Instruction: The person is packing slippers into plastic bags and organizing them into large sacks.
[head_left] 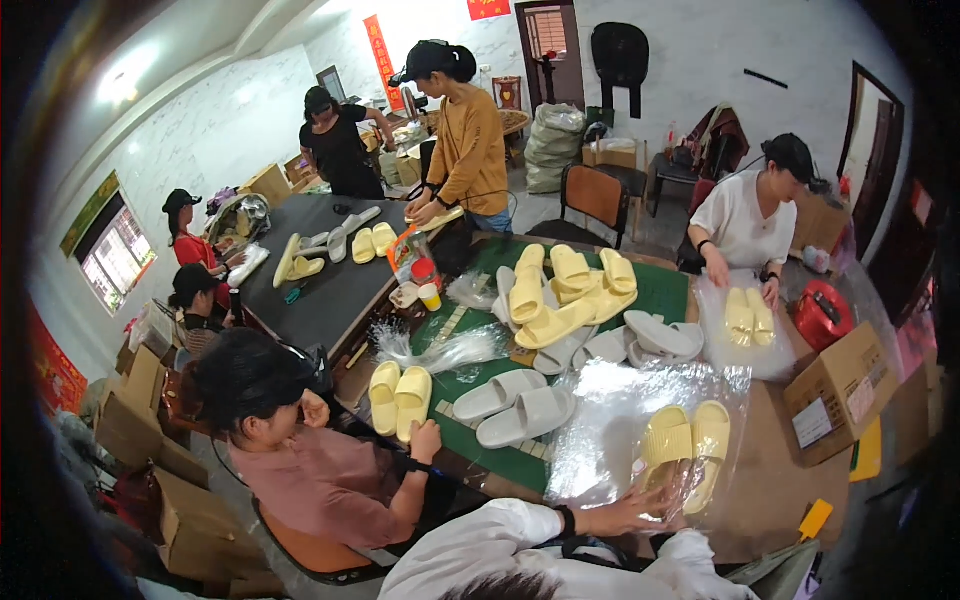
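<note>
A pair of yellow slippers [711, 440] with ribbed straps lies on or inside a large clear plastic bag [600, 425] in front of me. My left hand [622, 513], below a white sleeve and a dark wristband, is closed on the near edge of the bag, beside the heel of the left slipper. Close by on its right is my right hand [676, 522]; its fingers are mostly hidden by the slippers, the plastic and my sleeve. Grey slippers [525, 418] lie to the left of the bag.
Yellow slippers [545, 300] and grey slippers [665, 338] are heaped mid-table. At left, a person in a pink shirt [320, 470] handles yellow slippers [400, 398]. At right, someone in white [750, 225] handles a bagged pair. A cardboard box [838, 395] and red bag [823, 314] stand right.
</note>
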